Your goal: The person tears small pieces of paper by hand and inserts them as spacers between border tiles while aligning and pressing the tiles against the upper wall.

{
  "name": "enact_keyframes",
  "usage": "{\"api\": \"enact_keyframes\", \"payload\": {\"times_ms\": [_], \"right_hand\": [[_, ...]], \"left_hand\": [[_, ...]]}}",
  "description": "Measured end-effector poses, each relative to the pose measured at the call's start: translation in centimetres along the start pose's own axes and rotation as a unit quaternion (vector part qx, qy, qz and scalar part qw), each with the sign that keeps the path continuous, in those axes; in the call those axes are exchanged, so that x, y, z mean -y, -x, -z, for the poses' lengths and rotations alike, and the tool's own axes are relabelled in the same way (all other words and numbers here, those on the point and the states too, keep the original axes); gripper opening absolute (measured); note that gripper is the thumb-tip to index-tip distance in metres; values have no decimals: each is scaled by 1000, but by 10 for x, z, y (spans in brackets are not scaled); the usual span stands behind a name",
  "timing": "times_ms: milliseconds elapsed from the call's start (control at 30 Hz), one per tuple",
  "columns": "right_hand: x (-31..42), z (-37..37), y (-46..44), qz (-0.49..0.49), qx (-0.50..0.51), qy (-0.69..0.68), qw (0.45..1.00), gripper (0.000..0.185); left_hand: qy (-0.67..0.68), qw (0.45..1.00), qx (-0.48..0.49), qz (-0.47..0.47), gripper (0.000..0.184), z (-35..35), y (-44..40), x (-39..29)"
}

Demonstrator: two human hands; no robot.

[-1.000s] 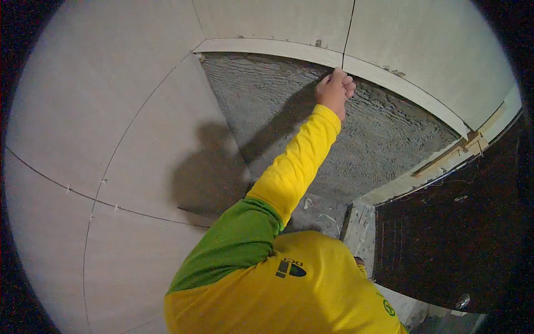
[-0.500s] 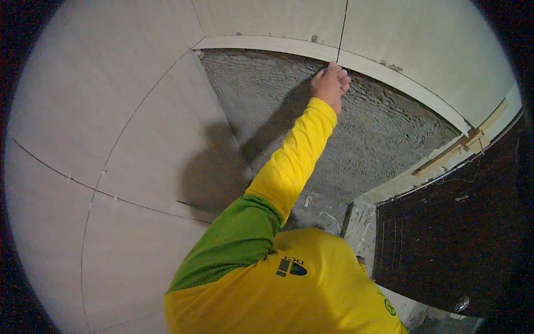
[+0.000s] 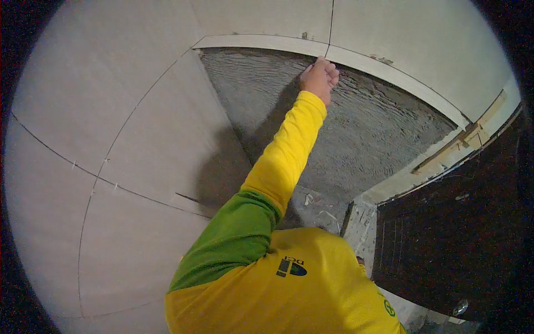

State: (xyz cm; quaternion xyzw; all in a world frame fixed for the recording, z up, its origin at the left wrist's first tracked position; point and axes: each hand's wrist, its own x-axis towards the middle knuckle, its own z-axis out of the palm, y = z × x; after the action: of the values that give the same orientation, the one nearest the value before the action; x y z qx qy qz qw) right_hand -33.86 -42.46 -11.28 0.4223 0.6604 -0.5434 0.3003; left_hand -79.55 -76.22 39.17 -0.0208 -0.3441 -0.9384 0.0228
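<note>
My left hand (image 3: 319,77) is raised, its fingers curled and pressed together at the lower edge of a pale trim strip (image 3: 261,42). A thin dark line runs down across the strip to the fingertips. Whatever the fingers hold, if anything, is too small to make out. Behind the hand lies rough grey mortar (image 3: 367,128) with ridges. At the right side of my yellow shirt, a small bit of my right hand (image 3: 360,260) shows; its fingers are hidden.
Large pale tiles (image 3: 150,139) with thin joints and small white spacers fill the left. A dark door (image 3: 434,222) with a round knob stands at the right, beside a rough frame (image 3: 445,156). Debris (image 3: 311,199) lies below the mortar.
The view has shifted, so the strip, the mortar and my left hand sit a little further left. My left hand stays closed at the strip's edge. My shadow has moved right across the tiles.
</note>
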Motion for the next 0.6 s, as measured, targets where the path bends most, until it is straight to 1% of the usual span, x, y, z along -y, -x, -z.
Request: {"api": "enact_keyframes", "payload": {"times_ms": [33, 67, 100, 133, 167, 200, 233, 267, 300, 333, 400, 433, 467, 500, 533, 600], "right_hand": [[1, 6, 3, 37, 3, 62, 997, 23], [9, 12, 14, 108, 8, 173, 979, 23], [19, 16, 22, 176, 3, 271, 946, 23], [32, 20, 29, 235, -6, 340, 911, 23], [47, 25, 31, 258, -9, 333, 907, 23], [62, 27, 38, 247, 1, 254, 935, 23], [82, 24, 36, 198, 25, 46, 979, 25], [102, 22, 36, 151, 31, -172, 973, 27], [129, 22, 43, 181, 47, -181, 966, 32], [157, 23, 54, 211, 62, -191, 956, 38], [195, 16, 67, 277, 60, -186, 941, 39], [205, 16, 63, 275, 64, -185, 941, 39], [215, 13, 60, 301, 59, -162, 938, 40], [226, 8, 57, 327, 54, -140, 933, 40], [243, -2, 88, 297, 51, -188, 935, 37], [240, -12, 87, 243, 42, -216, 945, 36]], "left_hand": [[-1, 1000, 0, 0, 20, 3, -4, 3], [-70, 997, 24, -34, 20, 12, -13, 9], [-106, 992, 37, -50, 20, 10, -11, 9], [-140, 987, 48, -67, 20, 9, -10, 9], [-86, 996, 13, -36, 20, -3, 2, 1], [-32, 999, -22, -4, 21, -9, 10, -3], [-33, 999, -24, -2, 21, -6, 8, -2], [-48, 999, -3, -2, 21, -1, 0, -1], [-64, 998, 19, -1, 22, 2, -2, 1], [-34, 999, -21, 1, 23, -8, 9, -3], [-26, 999, -17, 4, 24, -3, 6, 0], [-18, 1000, -14, 5, 25, -3, 7, -1], [-21, 1000, -17, 3, 25, 2, 12, -3], [-57, 998, -24, -5, 28, 4, 25, -10], [-94, 995, -31, -12, 32, 9, 31, -17], [-154, 985, 38, -67, 41, 68, 17, -37]]}}
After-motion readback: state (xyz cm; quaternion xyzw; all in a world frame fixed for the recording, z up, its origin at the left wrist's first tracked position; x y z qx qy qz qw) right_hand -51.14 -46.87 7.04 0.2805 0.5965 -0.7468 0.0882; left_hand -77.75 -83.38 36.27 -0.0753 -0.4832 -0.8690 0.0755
